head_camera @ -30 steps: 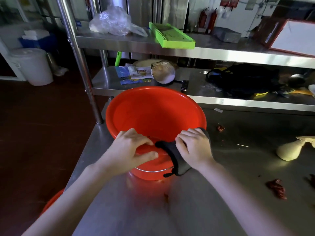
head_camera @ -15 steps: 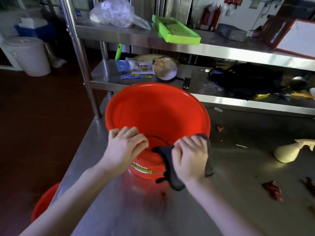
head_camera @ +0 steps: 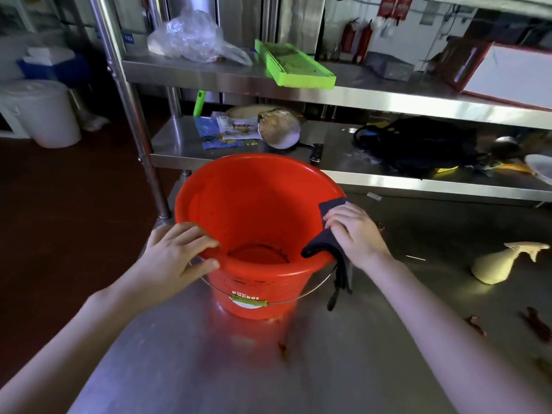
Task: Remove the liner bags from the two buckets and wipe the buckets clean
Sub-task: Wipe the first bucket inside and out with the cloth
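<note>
— How many buckets are seen, and where?

— One red bucket (head_camera: 254, 222) is shown upright on a stainless steel table (head_camera: 185, 363), its wire bail handle (head_camera: 268, 303) hanging down the near side. No liner is seen inside; a dark ring of residue is visible around the bottom. A second bucket cannot be made out.

— And the hands?

— Two are counted. The near-left rim is gripped by the left hand (head_camera: 176, 252), fingers curled over the edge and the thumb pressed against the outer wall. One dark cloth (head_camera: 334, 246) is pinned against the right rim by the right hand (head_camera: 355, 234), fingers closed down on it; one end is draped inside the bucket and the other hangs down the outside.

— What else is recorded on the table?

— One pale spray bottle (head_camera: 501, 261) is seen lying on its side, well to the right of the bucket. Several reddish scraps (head_camera: 475, 324) are scattered near the right edge, and a smaller one lies in front of the bucket.

— And behind?

— Two steel shelves are counted. One clear plastic bag (head_camera: 191, 37) and one green tray (head_camera: 292, 65) are held on the upper shelf (head_camera: 388, 97); one black bag (head_camera: 418, 144) and some printed packets (head_camera: 227, 131) are seen on the lower. One white bin (head_camera: 44, 112) is left on the floor.
</note>
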